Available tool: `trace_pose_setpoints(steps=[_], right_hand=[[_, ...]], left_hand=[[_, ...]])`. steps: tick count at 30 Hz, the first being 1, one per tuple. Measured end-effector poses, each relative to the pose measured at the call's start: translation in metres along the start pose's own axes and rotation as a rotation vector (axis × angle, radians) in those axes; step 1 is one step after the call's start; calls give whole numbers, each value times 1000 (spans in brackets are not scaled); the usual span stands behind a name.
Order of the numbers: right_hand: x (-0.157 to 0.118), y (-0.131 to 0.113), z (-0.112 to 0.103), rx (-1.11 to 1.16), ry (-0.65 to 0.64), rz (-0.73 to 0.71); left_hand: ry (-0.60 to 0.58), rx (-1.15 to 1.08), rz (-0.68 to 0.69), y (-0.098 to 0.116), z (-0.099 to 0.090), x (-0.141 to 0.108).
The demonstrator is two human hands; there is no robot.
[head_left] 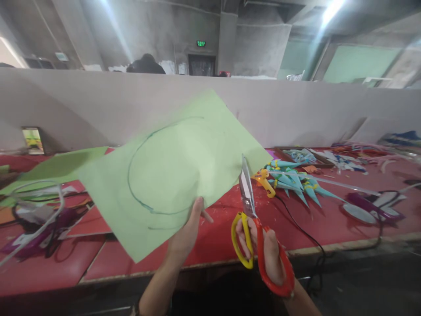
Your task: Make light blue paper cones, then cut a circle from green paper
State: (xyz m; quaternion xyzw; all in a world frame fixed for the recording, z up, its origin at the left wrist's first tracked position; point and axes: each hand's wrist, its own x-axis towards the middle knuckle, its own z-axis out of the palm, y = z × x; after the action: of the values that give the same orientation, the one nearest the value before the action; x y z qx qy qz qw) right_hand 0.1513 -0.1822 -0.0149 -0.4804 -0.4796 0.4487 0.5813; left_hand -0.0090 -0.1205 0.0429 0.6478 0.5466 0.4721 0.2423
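Observation:
My left hand (189,226) grips the lower edge of a light green paper sheet (210,153), thumb on the front face and fingers behind it. A dark curved line, most of a large circle, is drawn on the sheet, which is tilted up above the table. In my right hand (271,254) is a pair of scissors (246,188) with one yellow and one red handle loop. Its blades point upward, just in front of the sheet's right lower edge; whether they touch the paper I cannot tell.
A yellow glue gun (265,181) lies on the red table (217,239) beside pointed turquoise paper pieces (296,182). Purple tools with cables (371,206) lie at the far right. More green sheets (62,166) are on the left, and a phone (33,140) leans against the white partition (82,105).

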Motion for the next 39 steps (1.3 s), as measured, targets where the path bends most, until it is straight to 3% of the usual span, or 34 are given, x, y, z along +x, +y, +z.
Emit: trace_pose_setpoints(steps=[4, 14, 19, 24, 31, 34, 39], right_hand=[[1, -6, 5, 57, 15, 87], [7, -7, 14, 140, 26, 153], [6, -4, 11, 174, 50, 222], [6, 0, 9, 164, 23, 176], [7, -2, 4, 117, -183, -19], [8, -3, 1, 75, -153, -63], [9, -6, -1, -63, -29, 13]], left_hand=[[-50, -86, -62, 2, 3, 0], [-62, -154, -130, -3, 3, 1], [-3, -81, -51, -6, -1, 4], [53, -49, 4, -8, -8, 7], [102, -21, 82, -9, -21, 10], [81, -67, 81, -10, -24, 10], [35, -179, 59, -11, -25, 9]])
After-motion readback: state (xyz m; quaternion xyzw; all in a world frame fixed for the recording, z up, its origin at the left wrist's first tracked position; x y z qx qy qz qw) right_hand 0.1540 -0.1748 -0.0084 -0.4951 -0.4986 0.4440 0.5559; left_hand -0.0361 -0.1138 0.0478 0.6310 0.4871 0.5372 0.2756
